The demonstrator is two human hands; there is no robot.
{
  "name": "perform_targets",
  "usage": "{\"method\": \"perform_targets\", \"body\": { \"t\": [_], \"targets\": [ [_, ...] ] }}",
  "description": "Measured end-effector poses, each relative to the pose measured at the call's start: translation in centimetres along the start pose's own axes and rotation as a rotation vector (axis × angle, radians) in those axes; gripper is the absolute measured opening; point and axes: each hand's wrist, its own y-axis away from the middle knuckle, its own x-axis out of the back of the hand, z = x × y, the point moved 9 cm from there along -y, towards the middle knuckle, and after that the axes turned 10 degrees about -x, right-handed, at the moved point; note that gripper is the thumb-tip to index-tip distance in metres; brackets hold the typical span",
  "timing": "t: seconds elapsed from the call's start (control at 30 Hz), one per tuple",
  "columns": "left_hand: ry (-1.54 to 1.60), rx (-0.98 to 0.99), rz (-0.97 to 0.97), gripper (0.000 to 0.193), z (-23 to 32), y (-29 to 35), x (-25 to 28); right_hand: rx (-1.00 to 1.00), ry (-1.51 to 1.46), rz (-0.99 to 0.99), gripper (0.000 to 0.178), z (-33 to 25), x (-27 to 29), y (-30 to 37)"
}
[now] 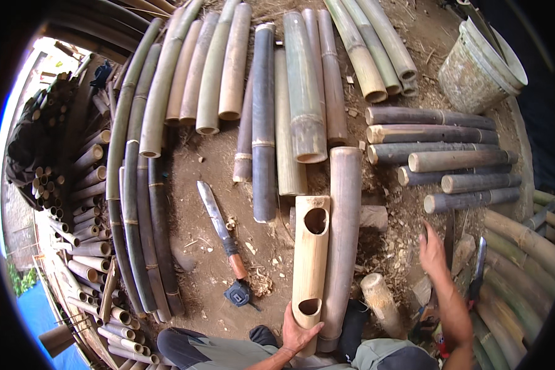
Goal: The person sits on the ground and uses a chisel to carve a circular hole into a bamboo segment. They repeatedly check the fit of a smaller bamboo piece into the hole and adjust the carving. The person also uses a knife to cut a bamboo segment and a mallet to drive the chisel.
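My left hand (299, 332) is closed around the lower end of a pale, peeled bamboo tube (309, 265) with two oval holes cut in its side, one near each end. The tube stands lengthwise in front of me. Right beside it lies a longer, greyish, unpeeled bamboo pole (344, 240). Out to the right, my right hand (433, 250) is raised over the chip-covered ground with its fingers curled. A small dark thing shows at its fingertips, too little to name. Just past that hand is a dark, narrow, upright strip (449, 237).
A machete (217, 219) and a dark tape measure (239, 293) lie on the dirt at left. Bamboo poles (228, 68) lie across the far side, with short dark lengths (438, 135) at right. Also there are a dirty white bucket (478, 68), a log stub (381, 302) and a knife (478, 268).
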Motion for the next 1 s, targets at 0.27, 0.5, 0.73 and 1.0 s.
{"method": "perform_targets", "body": {
  "t": [0.27,0.5,0.73,1.0],
  "targets": [
    [0.079,-0.291,0.074,0.115,10.5,-11.8,7.4,-0.234,-0.073,0.187,0.083,7.0,-11.0,2.2],
    [-0.154,-0.510,0.308,0.100,18.6,-31.3,15.5,-0.006,-0.140,0.285,0.071,4.1,-8.2,9.3],
    [0.114,-0.487,0.130,0.089,16.1,-13.8,2.6,-0.048,-0.225,0.290,0.063,8.1,-8.5,22.5],
    [0.142,-0.077,-0.044,0.095,1.8,-1.5,-8.2,-0.060,-0.326,0.359,0.060,18.2,-17.0,35.1]
  ]
}}
